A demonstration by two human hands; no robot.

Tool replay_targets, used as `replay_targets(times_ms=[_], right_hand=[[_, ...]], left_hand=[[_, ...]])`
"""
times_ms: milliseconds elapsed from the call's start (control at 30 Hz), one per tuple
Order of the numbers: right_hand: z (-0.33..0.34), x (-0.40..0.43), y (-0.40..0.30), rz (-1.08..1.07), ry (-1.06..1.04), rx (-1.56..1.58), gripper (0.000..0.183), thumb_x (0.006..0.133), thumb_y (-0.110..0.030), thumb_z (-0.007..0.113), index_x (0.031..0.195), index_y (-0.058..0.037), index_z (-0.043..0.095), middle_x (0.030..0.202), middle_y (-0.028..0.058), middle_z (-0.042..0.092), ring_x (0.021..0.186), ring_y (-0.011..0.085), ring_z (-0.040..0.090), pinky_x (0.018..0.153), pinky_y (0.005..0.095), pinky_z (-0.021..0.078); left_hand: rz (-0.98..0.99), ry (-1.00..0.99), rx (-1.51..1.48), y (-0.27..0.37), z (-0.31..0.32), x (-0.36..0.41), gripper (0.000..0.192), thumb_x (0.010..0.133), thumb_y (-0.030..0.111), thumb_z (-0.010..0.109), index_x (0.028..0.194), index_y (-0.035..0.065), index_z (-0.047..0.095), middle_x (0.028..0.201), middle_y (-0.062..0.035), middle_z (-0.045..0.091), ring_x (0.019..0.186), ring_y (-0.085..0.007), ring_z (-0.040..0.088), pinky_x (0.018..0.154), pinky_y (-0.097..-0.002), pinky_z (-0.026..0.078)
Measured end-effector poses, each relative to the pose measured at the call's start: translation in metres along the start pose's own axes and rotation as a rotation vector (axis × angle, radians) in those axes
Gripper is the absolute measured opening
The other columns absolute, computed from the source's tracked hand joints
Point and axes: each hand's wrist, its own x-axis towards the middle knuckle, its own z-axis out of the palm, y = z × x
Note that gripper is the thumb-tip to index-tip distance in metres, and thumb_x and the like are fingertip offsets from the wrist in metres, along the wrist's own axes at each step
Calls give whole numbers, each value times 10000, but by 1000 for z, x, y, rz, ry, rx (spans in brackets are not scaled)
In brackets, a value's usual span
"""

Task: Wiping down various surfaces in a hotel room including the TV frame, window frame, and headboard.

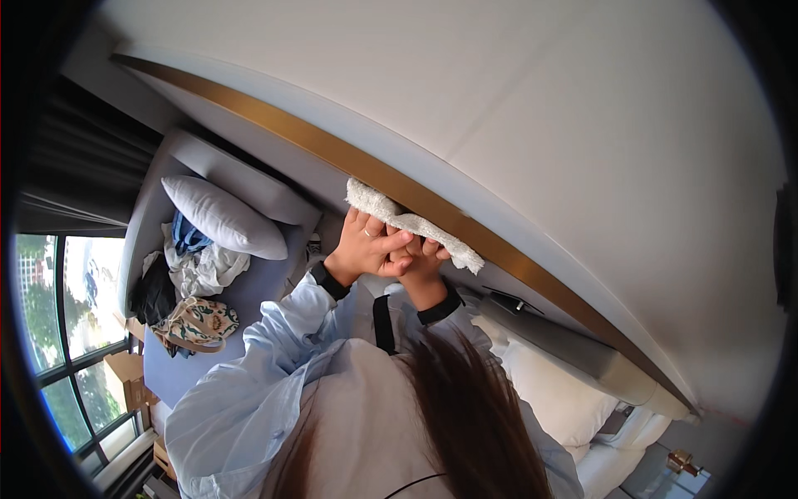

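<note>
A white fluffy cloth lies along the edge of a gold-brown strip on the wall, near the centre of the head view. My left hand is at the cloth's left part, its upper fingers against the lower edge and a ring on one finger. Close beside it, my right hand has its fingertips at the cloth's middle and right part. The hands overlap, so some fingers are hidden. Both wrists wear black bands. Whether either hand grips the cloth or only presses it is not plain.
At left stands a grey sofa with a pillow, crumpled clothes and a patterned bag. Cardboard boxes are by the window. A bed with white bedding and a grey headboard is at lower right.
</note>
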Motion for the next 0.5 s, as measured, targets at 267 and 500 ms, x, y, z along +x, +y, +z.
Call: replay_targets(times_ms=[267, 500], right_hand=[[31, 60, -73, 121, 141, 123, 358, 924, -340, 580, 1263, -233, 621, 1385, -46, 511, 1394, 229, 355, 1167, 507, 216], [67, 111, -150, 156, 73, -73, 534, 954, -410, 505, 1445, -210, 442, 1588, 60, 187, 1450, 460, 65, 1133, 658, 48]], left_hand=[[-9, -11, -28, -76, -50, -3, 629, 857, 598, 551, 1441, 388, 446, 1456, -125, 428, 1339, -380, 422, 1145, -563, 241], [-23, -180, 92, -146, -117, 4, 533, 882, 578, 530, 1394, 432, 498, 1390, -39, 514, 1282, -283, 485, 1209, -503, 126]])
